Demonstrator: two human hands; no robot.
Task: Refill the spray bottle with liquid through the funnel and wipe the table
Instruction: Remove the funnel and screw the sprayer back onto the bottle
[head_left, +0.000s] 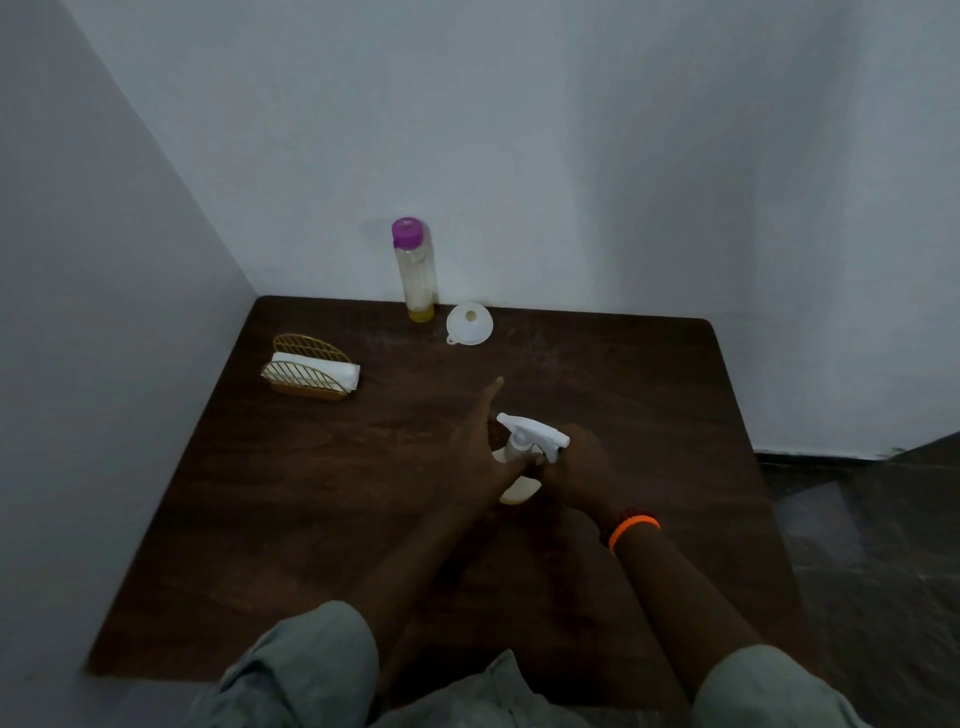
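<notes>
Both hands (519, 457) grip spray bottle (524, 452) mid-table (260, 519), edges distant

Dark matt wood-grain table (260, 519)

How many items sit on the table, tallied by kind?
Bottles: 2, the spray bottle and the purple-capped bottle
Funnels: 1, the white funnel
Napkin holders: 1, the gold wire holder with white napkins
Total: 4

head cam | looks forward-down | table (311, 519) near | 1 view only
</notes>
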